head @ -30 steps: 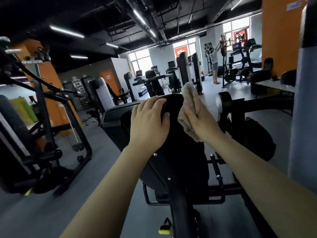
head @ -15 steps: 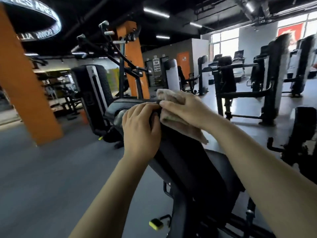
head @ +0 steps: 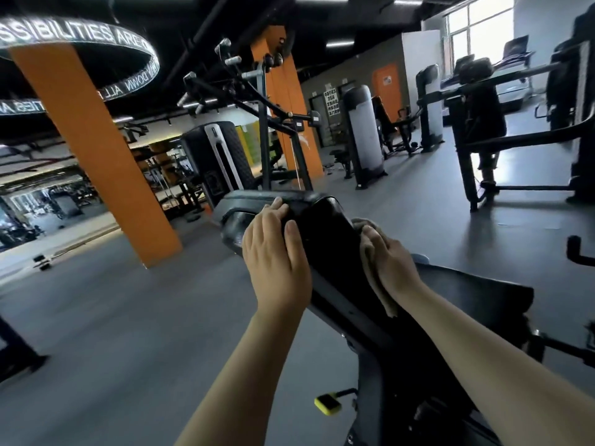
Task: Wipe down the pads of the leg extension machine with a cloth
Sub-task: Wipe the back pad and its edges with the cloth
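Note:
The black back pad (head: pixel 328 239) of the leg extension machine rises in front of me, tilted away. My left hand (head: pixel 277 255) grips its top left edge, fingers over the rim and thumb on the padded face. My right hand (head: pixel 389 259) presses a beige cloth (head: pixel 376 281) flat against the pad's right side; the cloth hangs below my palm. The black seat pad (head: pixel 476 297) lies to the right, behind my right forearm.
A yellow adjustment lever (head: pixel 326 405) sticks out low on the machine's frame. An orange pillar (head: pixel 93 156) stands to the left across grey floor. Other black gym machines (head: pixel 476 130) fill the far right and a cable rack (head: pixel 267 117) stands behind the pad.
My right hand has slid the cloth from the pad's top edge down onto its right side. My left hand keeps its hold on the top. The view has swung left.

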The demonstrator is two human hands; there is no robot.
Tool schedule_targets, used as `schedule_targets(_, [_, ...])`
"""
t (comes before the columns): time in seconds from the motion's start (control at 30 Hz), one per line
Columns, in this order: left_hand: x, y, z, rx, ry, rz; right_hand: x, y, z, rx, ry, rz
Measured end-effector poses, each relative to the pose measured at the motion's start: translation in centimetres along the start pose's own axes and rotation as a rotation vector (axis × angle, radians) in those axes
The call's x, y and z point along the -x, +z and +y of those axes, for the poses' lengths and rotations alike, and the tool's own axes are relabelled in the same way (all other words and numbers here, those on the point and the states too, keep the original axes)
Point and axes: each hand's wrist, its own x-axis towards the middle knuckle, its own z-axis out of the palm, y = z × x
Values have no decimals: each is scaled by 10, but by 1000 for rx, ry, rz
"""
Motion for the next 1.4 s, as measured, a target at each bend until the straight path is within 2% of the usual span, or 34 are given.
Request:
schedule_targets(0.2, [-1, -1, -5, 26, 52, 17, 4, 18, -76, 89, -187, 82])
schedule_targets(0.3, [-2, 0, -6, 46, 63, 24, 13, 33, -91, 225, -375, 242])
schedule_targets(0.37, [-3, 0, -5, 71, 58, 22, 21, 41, -85, 233, -511, 341])
schedule_targets(0.47, [-3, -2, -6, 85, 66, 22, 25, 48, -58, 224, -617, 377])
schedule_targets(0.57, [-1, -5, -4, 62, 67, -1, 24, 48, -29, 379, -679, 386])
schedule_targets(0.73, [6, -10, 3, 48, 13, -50, 36, 30, 27, 390, -627, 372])
schedule_targets(0.83, [17, -6, 8, 50, -11, 12, 39, 15, 61, 386, -547, 325])
schedule_targets(0.97, [52, 5, 15, -132, 199, 182, 44, 3, 61, 261, -262, 216])
schedule_targets(1.03, [65, 11, 21, -185, 238, 183, 40, 0, 40, 228, -168, 148])
schedule_targets(1.23, [69, 21, 42, -280, 217, 104, 0, -4, -32, 131, -320, -130])
schedule_targets(1.4, [68, 41, 57, -346, 278, 51, -8, -7, -4, 105, -436, -115])
